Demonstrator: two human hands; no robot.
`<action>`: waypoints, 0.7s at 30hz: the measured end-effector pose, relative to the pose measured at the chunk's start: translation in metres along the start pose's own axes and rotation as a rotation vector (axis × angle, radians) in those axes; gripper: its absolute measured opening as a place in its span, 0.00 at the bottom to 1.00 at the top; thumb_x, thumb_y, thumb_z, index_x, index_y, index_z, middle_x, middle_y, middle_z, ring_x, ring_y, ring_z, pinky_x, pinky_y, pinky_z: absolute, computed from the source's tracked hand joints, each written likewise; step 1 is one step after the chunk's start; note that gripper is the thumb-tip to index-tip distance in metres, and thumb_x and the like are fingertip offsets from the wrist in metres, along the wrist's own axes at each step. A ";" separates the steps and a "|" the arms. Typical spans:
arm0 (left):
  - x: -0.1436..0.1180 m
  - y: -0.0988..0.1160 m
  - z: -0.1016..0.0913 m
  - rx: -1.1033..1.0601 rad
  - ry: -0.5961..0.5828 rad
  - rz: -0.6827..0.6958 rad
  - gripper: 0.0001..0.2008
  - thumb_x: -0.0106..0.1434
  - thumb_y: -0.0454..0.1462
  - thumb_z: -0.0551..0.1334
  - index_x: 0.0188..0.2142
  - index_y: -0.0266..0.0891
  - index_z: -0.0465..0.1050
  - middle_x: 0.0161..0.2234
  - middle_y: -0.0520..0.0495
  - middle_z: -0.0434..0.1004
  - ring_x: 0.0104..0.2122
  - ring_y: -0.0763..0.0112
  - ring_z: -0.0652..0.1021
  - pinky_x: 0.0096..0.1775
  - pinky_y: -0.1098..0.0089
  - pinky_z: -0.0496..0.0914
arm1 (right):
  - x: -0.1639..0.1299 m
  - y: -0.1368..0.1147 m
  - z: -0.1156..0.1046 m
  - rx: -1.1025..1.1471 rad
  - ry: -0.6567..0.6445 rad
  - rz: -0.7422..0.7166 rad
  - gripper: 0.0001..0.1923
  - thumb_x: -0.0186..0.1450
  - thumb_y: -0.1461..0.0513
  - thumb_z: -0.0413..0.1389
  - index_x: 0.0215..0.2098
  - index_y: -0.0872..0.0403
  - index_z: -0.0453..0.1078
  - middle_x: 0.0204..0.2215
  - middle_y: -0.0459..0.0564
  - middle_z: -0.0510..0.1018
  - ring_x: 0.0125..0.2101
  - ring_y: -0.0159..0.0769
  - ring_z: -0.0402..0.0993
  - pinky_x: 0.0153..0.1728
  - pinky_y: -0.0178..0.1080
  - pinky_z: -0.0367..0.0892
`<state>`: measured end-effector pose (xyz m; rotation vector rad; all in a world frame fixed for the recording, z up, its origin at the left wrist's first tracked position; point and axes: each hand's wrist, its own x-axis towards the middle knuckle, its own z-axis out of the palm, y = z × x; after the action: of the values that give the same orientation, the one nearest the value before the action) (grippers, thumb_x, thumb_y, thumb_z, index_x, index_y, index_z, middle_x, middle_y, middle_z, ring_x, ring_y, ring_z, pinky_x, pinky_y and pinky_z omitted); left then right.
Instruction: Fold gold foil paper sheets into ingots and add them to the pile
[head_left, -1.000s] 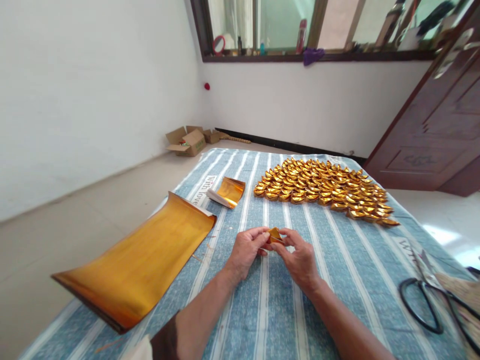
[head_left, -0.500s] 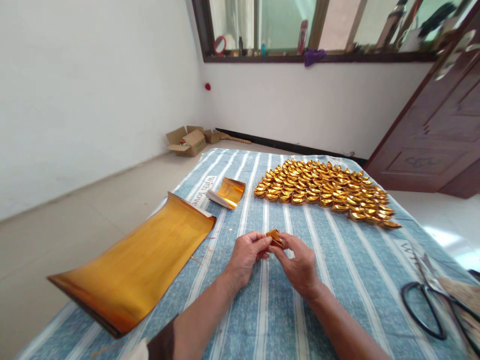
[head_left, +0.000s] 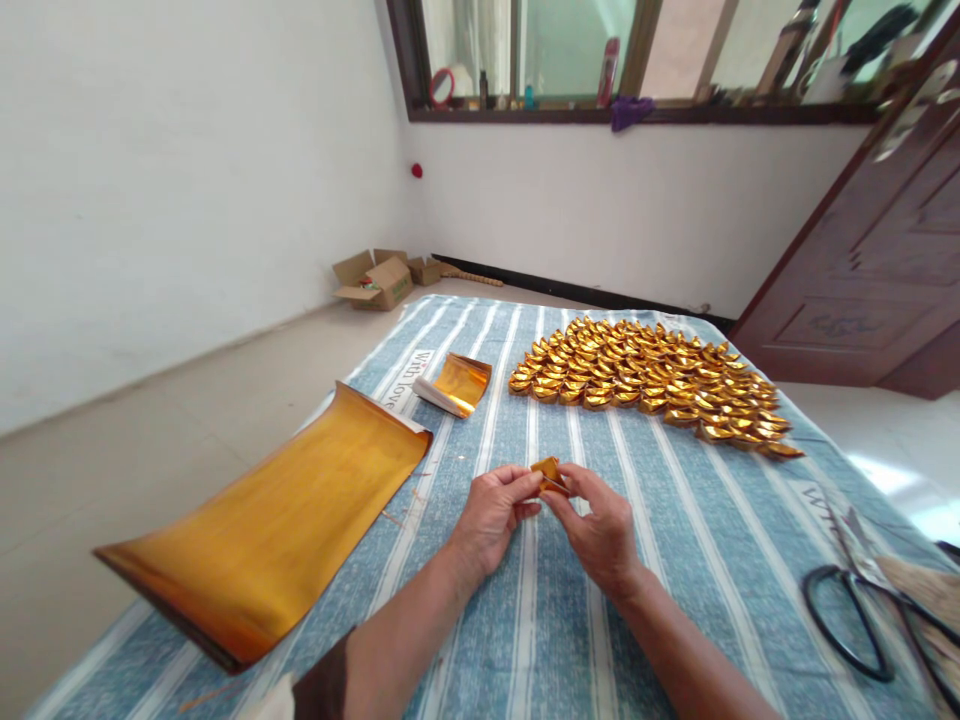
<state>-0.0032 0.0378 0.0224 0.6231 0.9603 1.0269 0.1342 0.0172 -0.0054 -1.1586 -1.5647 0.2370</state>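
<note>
A small folded piece of gold foil paper [head_left: 550, 472] is held between both hands above the striped cloth. My left hand [head_left: 491, 512] pinches its left side between thumb and fingers. On its right side, my right hand [head_left: 598, 520] grips it with thumb and forefinger. Beyond the hands, many folded gold paper ingots [head_left: 645, 385] stand in packed rows. A small stack of gold paper [head_left: 461, 385] with curled edges lies farther off to the left. Nearer, a large stack of gold sheets [head_left: 277, 525] stretches along the left side.
Black-handled scissors [head_left: 851, 620] lie at the right edge beside a brown fuzzy item [head_left: 922, 595]. The blue striped cloth [head_left: 555, 640] covers the table. Cardboard boxes [head_left: 386, 280] sit on the floor beyond, and a brown door [head_left: 862, 270] stands at the right.
The folded foil paper has turned slightly in my fingers, showing a flatter face and a pale edge. Both hands stay in nearly the same place.
</note>
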 end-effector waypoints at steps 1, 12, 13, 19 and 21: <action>0.000 0.000 0.000 -0.023 -0.004 -0.010 0.13 0.45 0.38 0.74 0.27 0.33 0.76 0.28 0.47 0.79 0.28 0.74 0.76 0.30 0.76 0.69 | 0.000 0.000 0.000 -0.002 0.003 -0.003 0.09 0.63 0.60 0.58 0.42 0.51 0.71 0.33 0.49 0.81 0.31 0.37 0.78 0.35 0.39 0.73; -0.003 -0.003 0.003 -0.103 -0.022 -0.007 0.07 0.54 0.34 0.69 0.31 0.30 0.79 0.31 0.43 0.80 0.30 0.73 0.77 0.32 0.76 0.72 | 0.000 0.003 0.002 -0.035 0.017 -0.043 0.09 0.63 0.60 0.58 0.41 0.53 0.71 0.34 0.49 0.81 0.31 0.36 0.79 0.34 0.37 0.74; -0.003 -0.003 0.003 -0.107 -0.026 -0.008 0.07 0.54 0.34 0.69 0.31 0.30 0.79 0.31 0.43 0.80 0.30 0.73 0.77 0.32 0.76 0.72 | 0.000 0.003 0.002 -0.032 0.016 -0.040 0.09 0.63 0.60 0.59 0.42 0.52 0.71 0.34 0.49 0.81 0.31 0.36 0.79 0.34 0.37 0.74; -0.001 -0.005 0.002 -0.129 -0.052 -0.024 0.06 0.55 0.32 0.68 0.32 0.29 0.80 0.32 0.42 0.80 0.31 0.72 0.77 0.34 0.75 0.73 | 0.001 0.003 0.001 -0.017 0.000 -0.017 0.10 0.62 0.60 0.59 0.42 0.53 0.71 0.35 0.49 0.81 0.32 0.37 0.80 0.35 0.38 0.75; -0.001 -0.005 0.002 -0.145 -0.057 -0.031 0.06 0.55 0.32 0.68 0.32 0.29 0.80 0.32 0.42 0.80 0.31 0.72 0.77 0.34 0.74 0.73 | 0.001 0.003 0.001 -0.020 0.002 -0.021 0.10 0.62 0.61 0.59 0.42 0.53 0.71 0.34 0.49 0.81 0.32 0.37 0.80 0.35 0.38 0.75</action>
<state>0.0005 0.0351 0.0198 0.5129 0.8353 1.0362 0.1348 0.0200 -0.0069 -1.1570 -1.5798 0.2074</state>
